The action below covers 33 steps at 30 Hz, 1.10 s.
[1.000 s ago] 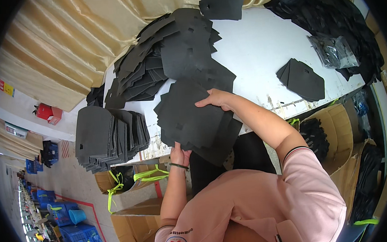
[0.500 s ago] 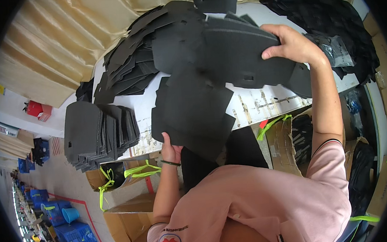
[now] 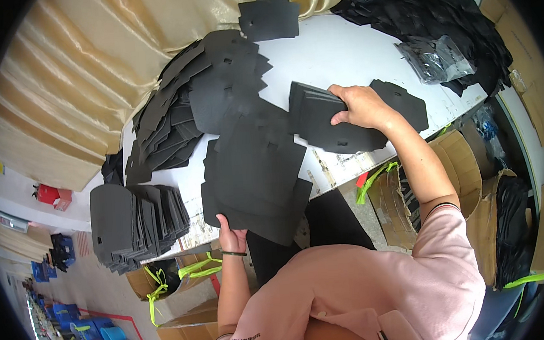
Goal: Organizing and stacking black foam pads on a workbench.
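My right hand (image 3: pixel 361 107) grips a small stack of black flat panels (image 3: pixel 319 120) by its far edge, thumb on top and fingers behind. The stack is held tilted at the table's middle. My left hand (image 3: pixel 231 236) pinches the near edge of large, dark overlapping panels (image 3: pixel 253 171), its thumb on top and its fingers hidden beneath. These panels overhang the table's front edge above my lap. A single notched black panel (image 3: pixel 402 104) lies just right of my right hand. Beyond my left hand, a fanned heap of similar panels (image 3: pixel 175 107) spreads over the table.
On the white table (image 3: pixel 327 48), a neat stack of black panels (image 3: pixel 116 220) stands at the front left. One panel (image 3: pixel 269 19) lies at the back. A black heap (image 3: pixel 430 11) and clear plastic bag (image 3: pixel 436 60) fill the far right. Cardboard boxes (image 3: pixel 458 165) stand below.
My right hand has drawn its stack left and nearer, uncovering the single panel at the right. My left hand keeps its pinch on the large panels. The whole view has shifted slightly.
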{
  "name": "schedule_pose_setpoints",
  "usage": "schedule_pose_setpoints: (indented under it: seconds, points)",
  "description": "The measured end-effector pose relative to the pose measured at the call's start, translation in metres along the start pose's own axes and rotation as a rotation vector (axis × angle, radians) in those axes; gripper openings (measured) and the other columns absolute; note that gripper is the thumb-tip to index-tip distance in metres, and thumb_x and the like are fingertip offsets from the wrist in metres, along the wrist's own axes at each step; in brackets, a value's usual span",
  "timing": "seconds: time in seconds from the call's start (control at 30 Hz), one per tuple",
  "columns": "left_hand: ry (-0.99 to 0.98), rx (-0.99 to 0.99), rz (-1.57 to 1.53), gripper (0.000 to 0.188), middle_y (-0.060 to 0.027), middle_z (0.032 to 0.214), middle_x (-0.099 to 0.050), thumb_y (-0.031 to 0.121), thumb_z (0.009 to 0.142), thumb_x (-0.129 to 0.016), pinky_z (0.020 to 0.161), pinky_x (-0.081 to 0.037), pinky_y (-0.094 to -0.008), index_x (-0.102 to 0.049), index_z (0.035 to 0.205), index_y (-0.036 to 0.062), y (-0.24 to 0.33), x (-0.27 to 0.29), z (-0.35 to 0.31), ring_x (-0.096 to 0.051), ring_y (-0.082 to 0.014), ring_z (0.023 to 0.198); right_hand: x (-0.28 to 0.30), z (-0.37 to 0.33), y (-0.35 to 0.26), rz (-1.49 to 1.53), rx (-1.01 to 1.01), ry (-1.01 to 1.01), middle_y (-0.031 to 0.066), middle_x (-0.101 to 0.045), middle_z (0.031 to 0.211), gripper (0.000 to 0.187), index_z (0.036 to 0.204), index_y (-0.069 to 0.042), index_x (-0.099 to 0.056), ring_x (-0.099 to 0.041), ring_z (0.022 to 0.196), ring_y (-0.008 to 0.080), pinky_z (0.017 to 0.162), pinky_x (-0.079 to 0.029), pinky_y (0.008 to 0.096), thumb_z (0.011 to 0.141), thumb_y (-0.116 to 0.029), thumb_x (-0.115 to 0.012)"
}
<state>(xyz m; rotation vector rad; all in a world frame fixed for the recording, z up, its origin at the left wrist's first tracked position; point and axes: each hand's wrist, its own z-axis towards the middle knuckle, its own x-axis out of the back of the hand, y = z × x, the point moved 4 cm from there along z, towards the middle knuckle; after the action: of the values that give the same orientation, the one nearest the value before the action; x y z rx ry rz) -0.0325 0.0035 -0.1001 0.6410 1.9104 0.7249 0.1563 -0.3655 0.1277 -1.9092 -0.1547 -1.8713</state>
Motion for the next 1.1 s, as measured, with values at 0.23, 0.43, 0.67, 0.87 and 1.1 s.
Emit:
schedule_pose_setpoints:
  seconds: [0.23,0.43,0.67,0.87,1.1]
  points:
    - [-0.005,-0.025,0.014,0.061,-0.0085,0.131,-0.054,0.053,0.093,-0.045,0.094,-0.048,-0.0434,-0.042,0.135,0.0078,-0.001,0.012,0.002,-0.054,-0.0272,0.116,0.010,-0.027,0.048,0.900,0.152,0.538,0.0022,-0.062,0.105,0.054,0.116,-0.001,-0.054,-0.055,0.097,0.0110,0.088,-0.045,0.0275,0.071,-0.010,-0.081]
    - [-0.081,-0.008,0.040,0.057,-0.0064,0.128,-0.056,0.051,0.094,-0.046,0.094,-0.047,-0.0376,-0.048,0.131,0.0079,0.001,0.004,0.001,-0.055,-0.0237,0.114,-0.074,-0.056,0.096,1.239,-0.080,0.641,0.0064,-0.058,0.120,0.070,0.131,-0.002,-0.045,-0.052,0.111,0.0151,0.099,-0.040,0.0303,0.071,-0.006,-0.080]
    - [0.090,-0.003,0.095,0.055,-0.0003,0.113,-0.064,0.056,0.090,-0.051,0.062,-0.048,-0.0245,-0.052,0.125,0.0131,-0.002,0.002,-0.002,-0.063,-0.0160,0.090,-0.083,-0.054,0.109,1.275,-0.154,0.728,0.0077,-0.058,0.119,0.066,0.130,0.000,-0.046,-0.053,0.109,0.0153,0.096,-0.043,0.0298,0.073,-0.006,-0.078]
    - [0.006,0.013,0.064,0.054,-0.0065,0.126,-0.057,0.050,0.094,-0.048,0.092,-0.049,-0.0358,-0.048,0.130,0.0089,0.001,-0.003,-0.002,-0.057,-0.0221,0.112,0.014,-0.086,0.111,0.104,0.019,1.145,0.0125,-0.060,0.103,0.042,0.105,-0.007,-0.060,-0.057,0.099,0.0310,0.087,-0.045,0.0373,0.066,0.002,-0.072]
    - [-0.016,-0.007,-0.029,0.052,-0.0099,0.126,-0.056,0.039,0.094,-0.054,0.091,-0.051,-0.0405,-0.042,0.132,0.0063,0.003,0.007,0.001,-0.058,-0.0253,0.111,-0.101,-0.092,0.149,-0.194,-0.267,0.483,0.0119,-0.052,0.124,0.063,0.122,-0.013,-0.055,-0.044,0.121,0.0328,0.102,-0.032,0.0493,0.065,-0.028,-0.079]
